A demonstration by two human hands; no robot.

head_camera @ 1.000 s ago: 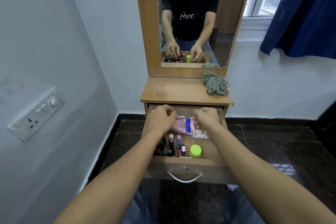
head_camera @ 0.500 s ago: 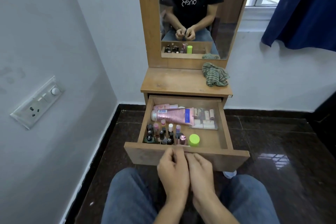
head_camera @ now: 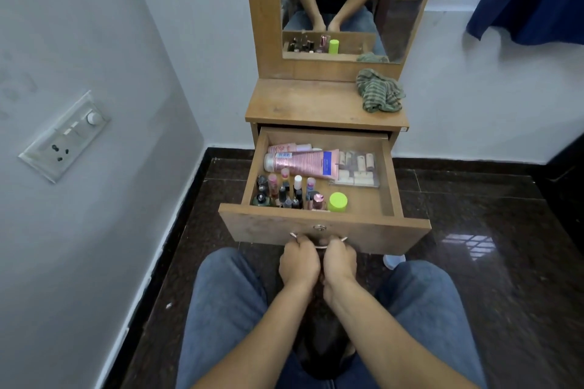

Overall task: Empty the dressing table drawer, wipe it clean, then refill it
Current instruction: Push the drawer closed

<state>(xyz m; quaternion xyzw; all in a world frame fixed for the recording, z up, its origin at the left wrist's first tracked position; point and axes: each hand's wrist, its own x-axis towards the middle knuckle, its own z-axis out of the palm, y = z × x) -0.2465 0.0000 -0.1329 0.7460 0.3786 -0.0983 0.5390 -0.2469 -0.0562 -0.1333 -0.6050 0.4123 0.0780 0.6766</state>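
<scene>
The drawer (head_camera: 373, 230) is pulled out and full. Both hands grip its metal handle (head_camera: 318, 246): the left hand (head_camera: 299, 263) and the right hand (head_camera: 339, 260) are closed around it, side by side. A pink tube (head_camera: 305, 163), small bottles (head_camera: 284, 193) and a green cap (head_camera: 337, 201) sit inside. A striped cloth (head_camera: 379, 95) lies on the desk (head_camera: 303, 103).

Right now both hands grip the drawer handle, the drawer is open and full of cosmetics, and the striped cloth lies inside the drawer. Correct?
Not quite. The striped cloth lies on the dressing table top, not in the drawer. The head view shows the rest as stated: left hand and right hand on the handle, drawer open and full.
</scene>
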